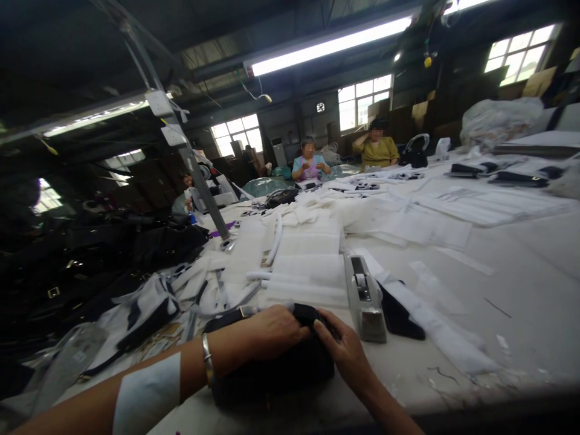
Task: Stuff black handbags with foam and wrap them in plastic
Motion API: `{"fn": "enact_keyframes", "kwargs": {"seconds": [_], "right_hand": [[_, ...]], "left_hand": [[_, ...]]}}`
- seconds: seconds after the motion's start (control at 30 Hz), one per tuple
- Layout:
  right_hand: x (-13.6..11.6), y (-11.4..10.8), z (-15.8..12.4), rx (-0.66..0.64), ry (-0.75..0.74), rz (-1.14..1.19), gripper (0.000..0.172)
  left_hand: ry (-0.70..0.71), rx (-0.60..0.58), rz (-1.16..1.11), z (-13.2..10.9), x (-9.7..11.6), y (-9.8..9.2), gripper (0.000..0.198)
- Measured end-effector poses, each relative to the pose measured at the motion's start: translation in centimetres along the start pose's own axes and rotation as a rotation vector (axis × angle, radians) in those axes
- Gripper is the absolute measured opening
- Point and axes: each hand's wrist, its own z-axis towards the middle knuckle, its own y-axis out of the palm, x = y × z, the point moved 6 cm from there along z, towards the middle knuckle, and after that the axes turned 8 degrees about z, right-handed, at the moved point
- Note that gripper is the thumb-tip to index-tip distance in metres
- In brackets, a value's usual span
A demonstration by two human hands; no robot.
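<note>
Where the white-topped table (537, 308) comes nearest to us, we list one black soft-sided bag (276, 380), resting between our hands: our right hand (347, 350) pinches its upper right rim between thumb and fingers, while our left hand (276, 328), silver metal bangle (207, 360) at the wrist, curls over the top, fingertips hidden, so we cannot tell what they grip. Beyond the bag we record a grey tape dispenser (365, 302), a flat black piece (403, 314) beside it, and white rectangular sheets (308, 272).

Left hand (275, 329) curls its fingers (301, 333), right hand (343, 346) angles in beside it
</note>
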Motion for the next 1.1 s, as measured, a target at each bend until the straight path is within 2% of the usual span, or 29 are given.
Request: {"fn": "enact_keyframes", "kwargs": {"seconds": [0.13,0.3,0.37,0.47,0.53,0.6,0.73,0.87,0.93,1.0,1.07,1.1], "right_hand": [[-0.2,0.2,0.1,-0.008,0.002,-0.002,0.039],[-0.1,0.3,0.1,-0.027,0.009,0.005,0.040],[0.1,0.3,0.2,-0.030,0.022,0.005,0.041],[0.4,0.3,0.2,-0.029,0.026,0.004,0.042],[0.6,0.4,0.2,-0.031,0.023,-0.001,0.042],[0.7,0.5,0.2,-0.029,0.022,-0.007,0.043],[0.7,0.5,0.4,-0.030,0.019,-0.023,0.042],[0.6,0.5,0.5,-0.042,0.020,-0.032,0.041],[0.6,0.4,0.5,-0.043,0.025,-0.035,0.041],[0.7,0.4,0.4,-0.053,0.027,-0.035,0.042],[0.7,0.5,0.4,-0.069,0.023,-0.035,0.042],[0.7,0.4,0.4,-0.071,0.023,-0.034,0.042]], "left_hand": [[-0.068,0.041,-0.095,-1.1,-0.6,-1.1,0.021],[-0.236,0.126,-0.184,-5.7,-2.2,-3.7,0.039],[-0.239,0.097,-0.181,-7.6,-1.9,-3.5,0.049],[-0.189,0.004,-0.071,-9.4,-0.8,-1.6,0.074],[-0.143,-0.019,0.046,-9.7,-0.3,-0.2,0.078],[-0.087,0.002,0.135,-9.5,-0.2,0.6,0.070],[0.004,0.077,0.182,-8.4,-0.2,0.7,0.048],[-0.015,0.110,0.117,-7.8,-0.6,0.9,0.036],[-0.059,0.108,-0.004,-7.9,-1.1,1.2,0.043],[-0.114,0.106,-0.125,-8.3,-2.0,1.3,0.061],[-0.187,0.119,-0.205,-9.0,-3.5,1.0,0.079],[-0.228,0.127,-0.236,-9.3,-4.4,0.8,0.082]]}}
